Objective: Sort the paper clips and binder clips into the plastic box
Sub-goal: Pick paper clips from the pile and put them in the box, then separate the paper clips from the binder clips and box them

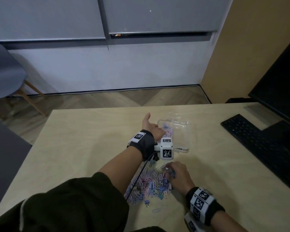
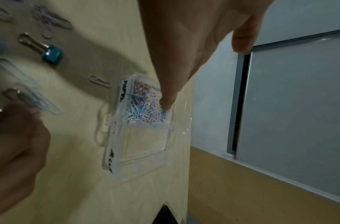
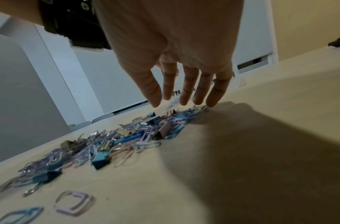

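Note:
A clear plastic box (image 1: 180, 138) with two compartments lies open on the wooden table. Its left compartment holds pastel paper clips (image 1: 167, 130); the other compartment (image 2: 146, 145) looks bare. My left hand (image 1: 151, 127) reaches over the filled compartment, and in the left wrist view the left hand (image 2: 196, 65) has a straight finger (image 2: 167, 100) pointing down onto those paper clips (image 2: 144, 109), thumb out. Nearer me, a mixed pile of paper clips and binder clips (image 1: 151, 183) is spread out. My right hand (image 1: 176, 171) hovers on the pile's far right end, its fingers (image 3: 184, 94) spread, holding nothing.
A black keyboard (image 1: 251, 136) and monitor (image 1: 278, 84) stand at the right. A grey chair (image 1: 3, 76) is off the table's far left corner. A blue binder clip (image 2: 50, 53) and stray paper clips lie between pile and box.

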`<action>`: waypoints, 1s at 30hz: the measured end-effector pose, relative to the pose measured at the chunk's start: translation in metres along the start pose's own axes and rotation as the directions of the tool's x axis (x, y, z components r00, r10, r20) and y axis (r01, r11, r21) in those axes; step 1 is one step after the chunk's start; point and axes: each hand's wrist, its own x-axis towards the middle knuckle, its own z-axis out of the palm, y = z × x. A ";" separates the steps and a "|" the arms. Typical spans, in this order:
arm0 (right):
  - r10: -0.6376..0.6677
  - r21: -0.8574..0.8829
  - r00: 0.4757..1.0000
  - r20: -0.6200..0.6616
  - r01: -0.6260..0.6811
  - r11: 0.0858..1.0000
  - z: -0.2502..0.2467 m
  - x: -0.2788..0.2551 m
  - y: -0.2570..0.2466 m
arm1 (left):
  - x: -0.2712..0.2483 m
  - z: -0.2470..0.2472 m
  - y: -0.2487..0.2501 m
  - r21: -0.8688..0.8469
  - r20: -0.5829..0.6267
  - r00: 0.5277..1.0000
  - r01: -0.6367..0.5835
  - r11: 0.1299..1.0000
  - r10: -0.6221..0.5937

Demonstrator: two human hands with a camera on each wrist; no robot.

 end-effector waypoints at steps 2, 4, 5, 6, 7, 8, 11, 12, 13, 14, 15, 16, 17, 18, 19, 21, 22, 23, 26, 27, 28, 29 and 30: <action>-0.004 0.044 1.000 -0.017 0.005 0.999 -0.001 -0.001 -0.001 | 0.001 -0.006 0.003 0.051 0.014 1.000 -0.009 0.999 0.008; -0.011 0.076 1.000 -0.018 0.012 0.997 -0.001 -0.001 -0.001 | -0.001 -0.016 0.005 0.113 0.044 0.999 -0.026 0.993 0.021; -0.016 0.065 1.000 -0.007 0.017 0.998 -0.001 0.000 -0.001 | -0.004 -0.022 0.006 0.167 0.059 0.998 -0.025 0.986 0.015; -0.024 0.042 1.000 0.000 0.024 0.999 -0.001 0.002 -0.001 | -0.009 -0.029 0.008 0.251 0.056 0.998 -0.017 0.968 0.003; -0.034 0.009 0.999 0.004 0.034 0.999 -0.001 0.002 -0.002 | -0.014 -0.039 0.008 0.368 0.038 0.999 -0.010 0.930 -0.004; -0.042 -0.017 0.999 0.008 0.042 0.999 0.000 0.003 -0.002 | -0.023 -0.050 0.008 0.510 0.016 1.000 -0.006 0.860 -0.003; -0.051 -0.089 0.998 0.048 0.055 0.995 0.002 0.004 -0.007 | -0.049 -0.096 0.002 0.918 -0.068 0.987 0.004 0.397 0.148; -0.052 -0.121 0.996 0.072 0.061 0.991 0.003 0.005 -0.010 | -0.056 -0.114 -0.001 0.987 -0.055 0.975 0.021 0.157 0.217; -0.060 -0.157 0.994 0.095 0.074 0.985 0.003 0.006 -0.014 | -0.060 -0.132 -0.005 0.995 -0.024 0.963 0.050 -0.091 0.270; -0.068 -0.191 0.991 0.113 0.089 0.978 0.004 0.007 -0.018 | -0.065 -0.146 -0.008 0.950 -0.007 0.955 0.099 -0.295 0.298; -0.072 -0.222 0.989 0.132 0.100 0.970 0.006 0.008 -0.022 | -0.068 -0.156 -0.011 0.887 -0.002 0.951 0.144 -0.438 0.308; -0.076 -0.244 0.986 0.146 0.111 0.963 0.007 0.009 -0.026 | -0.072 -0.163 -0.014 0.833 -0.005 0.954 0.170 -0.527 0.299; -0.083 -0.259 0.984 0.156 0.121 0.958 0.009 0.009 -0.029 | -0.075 -0.167 -0.016 0.799 -0.017 0.961 0.179 -0.574 0.276; -0.093 -0.268 0.983 0.161 0.135 0.954 0.012 0.009 -0.031 | -0.078 -0.168 -0.019 0.784 -0.025 0.967 0.176 -0.595 0.253; -0.105 -0.274 0.981 0.166 0.148 0.950 0.014 0.008 -0.032 | -0.079 -0.170 -0.022 0.779 -0.024 0.970 0.168 -0.604 0.240; -0.118 -0.280 0.977 0.179 0.166 0.946 0.017 0.006 -0.032 | -0.079 -0.170 -0.028 0.778 0.003 0.972 0.146 -0.611 0.236; -0.119 -0.285 0.975 0.187 0.169 0.943 0.017 0.006 -0.032 | -0.079 -0.168 -0.030 0.779 0.018 0.972 0.132 -0.613 0.233; -0.113 -0.292 0.975 0.191 0.166 0.942 0.015 0.006 -0.033 | -0.077 -0.167 -0.032 0.782 0.026 0.974 0.122 -0.612 0.227; -0.097 -0.215 0.988 0.123 0.122 0.969 0.008 0.015 -0.035 | -0.072 -0.161 -0.030 0.816 0.043 0.973 0.096 -0.570 0.226; -0.097 -0.155 0.991 0.090 0.110 0.982 0.006 0.019 -0.036 | -0.069 -0.157 -0.030 0.826 0.059 0.968 0.089 -0.557 0.242; -0.099 -0.105 0.992 0.074 0.107 0.989 0.004 0.026 -0.036 | -0.065 -0.153 -0.029 0.825 0.088 0.961 0.077 -0.560 0.262; -0.106 -0.081 0.991 0.078 0.112 0.990 0.003 0.032 -0.037 | -0.059 -0.147 -0.028 0.815 0.124 0.954 0.060 -0.577 0.274; -0.119 -0.082 0.988 0.098 0.128 0.988 0.003 0.039 -0.037 | -0.053 -0.140 -0.027 0.799 0.160 0.949 0.038 -0.600 0.273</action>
